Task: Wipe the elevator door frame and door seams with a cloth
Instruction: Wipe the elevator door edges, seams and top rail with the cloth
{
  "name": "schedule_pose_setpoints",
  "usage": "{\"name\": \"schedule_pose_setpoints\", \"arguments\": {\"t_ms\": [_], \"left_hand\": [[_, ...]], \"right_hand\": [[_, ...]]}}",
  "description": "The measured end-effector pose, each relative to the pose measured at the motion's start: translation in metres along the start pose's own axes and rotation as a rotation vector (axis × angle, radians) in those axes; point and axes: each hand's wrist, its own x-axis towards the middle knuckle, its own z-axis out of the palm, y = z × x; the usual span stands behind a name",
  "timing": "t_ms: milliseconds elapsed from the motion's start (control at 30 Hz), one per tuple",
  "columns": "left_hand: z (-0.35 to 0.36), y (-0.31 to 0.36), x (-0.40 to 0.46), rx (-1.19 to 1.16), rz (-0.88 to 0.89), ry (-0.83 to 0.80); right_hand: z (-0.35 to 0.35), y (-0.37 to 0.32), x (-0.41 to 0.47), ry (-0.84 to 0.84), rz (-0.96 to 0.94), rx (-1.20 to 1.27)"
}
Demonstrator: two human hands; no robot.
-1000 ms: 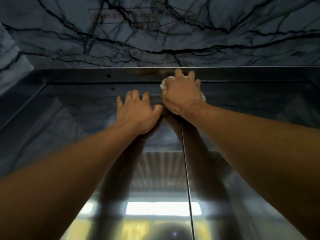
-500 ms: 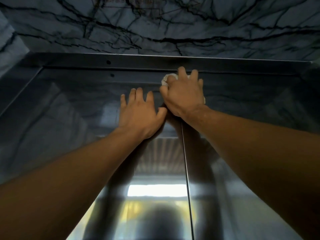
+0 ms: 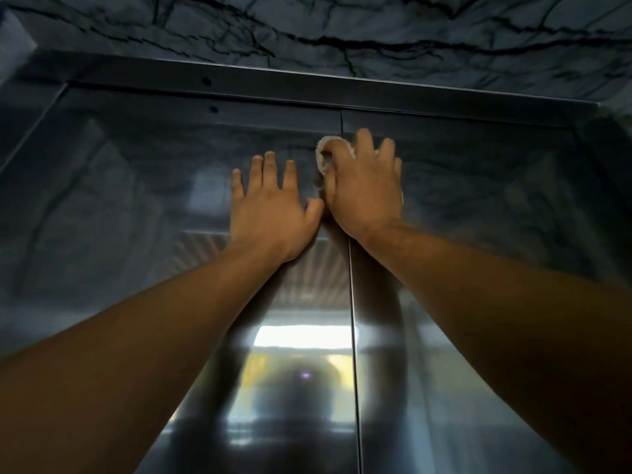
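Note:
I look up at closed steel elevator doors. The centre door seam point(image 3: 354, 336) runs straight up to the dark top frame point(image 3: 273, 87). My right hand point(image 3: 364, 186) presses a small whitish cloth point(image 3: 323, 153) flat over the seam, a little below the top frame. Only the cloth's upper left edge and a bit by the little finger show. My left hand point(image 3: 270, 203) lies flat on the left door panel point(image 3: 119, 206), fingers spread, thumb touching my right hand.
Grey marble with dark veins point(image 3: 342, 25) covers the wall above the frame. The slanted left jamb point(image 3: 30, 138) and right jamb point(image 3: 612, 145) close in the doors. The right door panel point(image 3: 478, 186) reflects a bright window and ceiling slats.
My right hand with the cloth has slid down the seam from the top frame's edge. The left hand has come down beside it, and my view has tipped slightly lower.

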Motion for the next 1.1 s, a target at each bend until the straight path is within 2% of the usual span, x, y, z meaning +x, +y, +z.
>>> {"name": "schedule_pose_setpoints", "arguments": {"t_ms": [167, 300, 433, 667, 800, 1100], "left_hand": [[-0.001, 0.003, -0.010, 0.022, -0.009, -0.007], [-0.002, 0.006, -0.019, 0.029, -0.012, -0.024], [-0.003, 0.007, -0.025, 0.027, -0.010, -0.040], [-0.007, 0.012, -0.039, 0.023, -0.020, -0.081], [-0.010, 0.007, -0.046, 0.049, 0.016, -0.133], [-0.020, -0.001, -0.073, 0.050, 0.066, -0.194]], "right_hand": [[-0.006, 0.003, -0.012, 0.031, -0.001, -0.009], [-0.014, 0.005, -0.014, -0.044, 0.026, 0.062], [-0.025, 0.006, -0.011, -0.150, -0.019, -0.050], [-0.022, 0.000, -0.021, -0.182, -0.036, -0.130], [-0.022, 0.001, -0.023, -0.255, -0.046, -0.087], [-0.033, 0.003, -0.051, -0.251, -0.072, -0.021]]}}
